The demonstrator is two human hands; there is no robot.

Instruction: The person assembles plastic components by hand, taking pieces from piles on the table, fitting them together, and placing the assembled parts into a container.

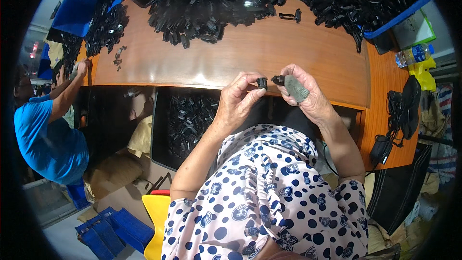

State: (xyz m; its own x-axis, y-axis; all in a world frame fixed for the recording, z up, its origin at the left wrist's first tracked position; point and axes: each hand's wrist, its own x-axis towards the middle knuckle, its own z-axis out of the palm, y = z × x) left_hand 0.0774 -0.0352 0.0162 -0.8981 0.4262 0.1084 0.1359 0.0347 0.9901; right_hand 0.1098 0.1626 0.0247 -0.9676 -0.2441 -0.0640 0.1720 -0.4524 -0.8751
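Just over the near edge of the wooden table, my left hand [240,94] pinches a small black plastic part [262,83] between thumb and fingers. Close to its right, my right hand [308,91] grips another small black plastic piece [278,80]. A grey fabric cover [296,89] is wrapped round the right thumb. The two pieces are a short gap apart. What each piece exactly is cannot be made out. A single black part [291,16] lies apart on the table beyond my hands.
Large heaps of black parts [207,9] cover the table's [231,62] far side. A bin of black parts [192,125] sits below the near edge. Cables [397,110] and a bottle [415,55] lie at right. A co-worker in blue [53,135] works at left.
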